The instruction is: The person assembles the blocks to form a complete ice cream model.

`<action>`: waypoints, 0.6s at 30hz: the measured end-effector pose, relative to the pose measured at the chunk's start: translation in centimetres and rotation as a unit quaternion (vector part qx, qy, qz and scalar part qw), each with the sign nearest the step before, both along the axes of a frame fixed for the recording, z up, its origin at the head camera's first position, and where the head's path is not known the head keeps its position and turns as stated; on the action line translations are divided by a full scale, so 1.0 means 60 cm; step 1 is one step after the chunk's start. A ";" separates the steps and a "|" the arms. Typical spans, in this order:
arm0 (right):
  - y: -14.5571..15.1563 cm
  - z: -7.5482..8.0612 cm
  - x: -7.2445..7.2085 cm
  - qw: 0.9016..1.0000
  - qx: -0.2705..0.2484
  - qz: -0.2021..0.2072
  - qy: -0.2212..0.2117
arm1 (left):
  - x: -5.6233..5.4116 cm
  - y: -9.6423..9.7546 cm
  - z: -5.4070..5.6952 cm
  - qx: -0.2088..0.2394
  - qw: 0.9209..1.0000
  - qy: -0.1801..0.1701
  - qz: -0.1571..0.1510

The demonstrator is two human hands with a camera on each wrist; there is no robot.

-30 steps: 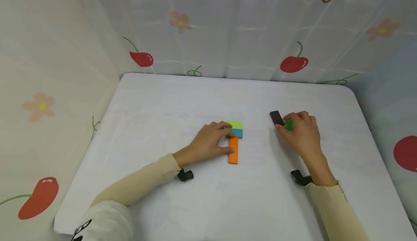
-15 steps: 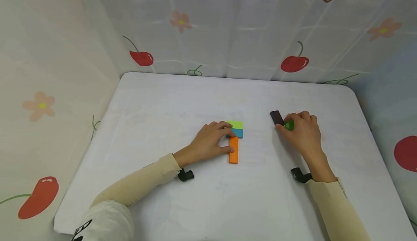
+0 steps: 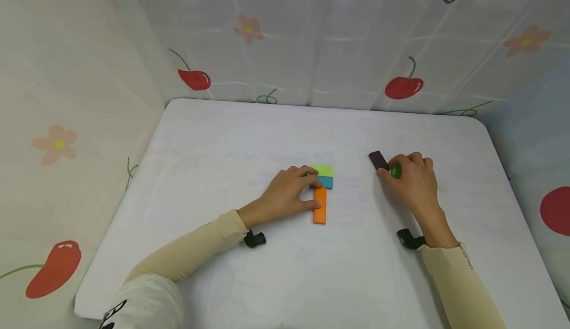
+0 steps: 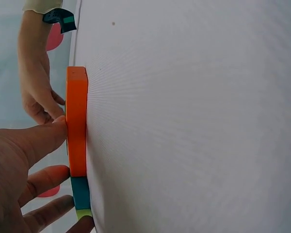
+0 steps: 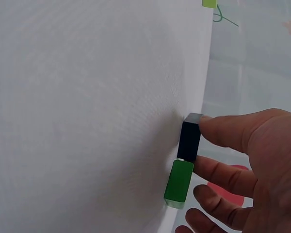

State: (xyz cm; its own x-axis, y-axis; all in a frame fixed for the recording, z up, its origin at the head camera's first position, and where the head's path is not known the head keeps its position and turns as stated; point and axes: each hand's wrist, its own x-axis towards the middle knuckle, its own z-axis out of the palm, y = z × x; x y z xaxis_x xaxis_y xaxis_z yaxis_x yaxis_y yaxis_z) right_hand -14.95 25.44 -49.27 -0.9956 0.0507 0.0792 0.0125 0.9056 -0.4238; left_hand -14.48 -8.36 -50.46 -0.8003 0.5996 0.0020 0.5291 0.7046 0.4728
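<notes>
My left hand touches a row of small flat blocks mid-table. Its thumb rests on an orange block, while its fingertips touch a blue block and a lime-green block set crosswise at the orange block's far end. To the right, my right hand is at a black block and a green block. In the right wrist view, its thumb touches the black block and its index fingertip lies near where that block meets the green one. The other fingers hang loosely bent.
A white table with rounded corners carries the blocks. Cloth walls printed with cherries, flowers and hearts stand along its back and sides. Each wrist wears a black camera mount.
</notes>
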 end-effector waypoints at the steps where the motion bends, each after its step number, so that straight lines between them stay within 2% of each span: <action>1: 0.000 0.000 0.000 1.000 -0.001 0.002 0.002 | 0.000 0.000 0.000 0.000 1.000 0.000 0.000; 12: -0.002 -0.006 -0.007 1.000 -0.006 0.009 0.023 | 0.000 -0.002 -0.001 0.000 1.000 0.005 -0.001; 18: -0.003 -0.002 -0.009 1.000 -0.006 0.017 0.019 | 0.001 -0.001 -0.001 0.001 1.000 0.006 -0.002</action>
State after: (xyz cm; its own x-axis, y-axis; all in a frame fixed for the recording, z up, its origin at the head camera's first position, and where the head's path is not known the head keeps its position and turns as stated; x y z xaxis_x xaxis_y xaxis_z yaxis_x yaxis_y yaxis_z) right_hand -15.50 25.25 -49.41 -0.9931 0.0176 0.1163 -0.0350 0.9000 -0.4346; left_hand -14.42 -8.42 -50.51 -0.7983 0.6021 0.0126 0.5368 0.7019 0.4682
